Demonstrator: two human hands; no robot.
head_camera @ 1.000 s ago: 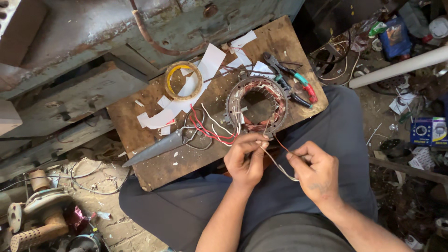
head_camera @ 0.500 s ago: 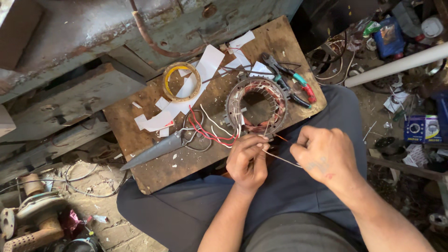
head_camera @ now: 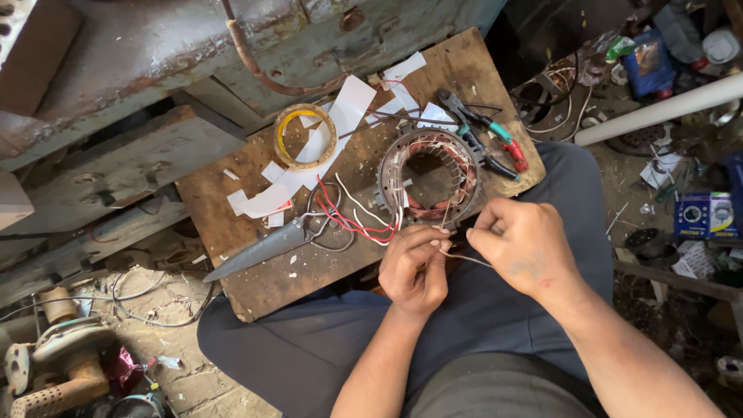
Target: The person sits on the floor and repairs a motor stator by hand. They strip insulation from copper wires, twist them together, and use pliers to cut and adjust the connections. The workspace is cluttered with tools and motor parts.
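Note:
A round motor stator with copper windings lies on a worn wooden board across my lap. Red and white lead wires trail from it toward me. My left hand pinches a thin pale wire just below the stator's near edge. My right hand grips the same wire close beside it, fingers curled, the two hands almost touching.
On the board lie scissors, a yellow tape roll, white paper strips and pliers with red and green handles. A rusty metal machine stands beyond. A white pipe, boxes and clutter lie at right.
My right hand has moved up and left toward the stator, closing in on my left hand. The wire between them has shortened.

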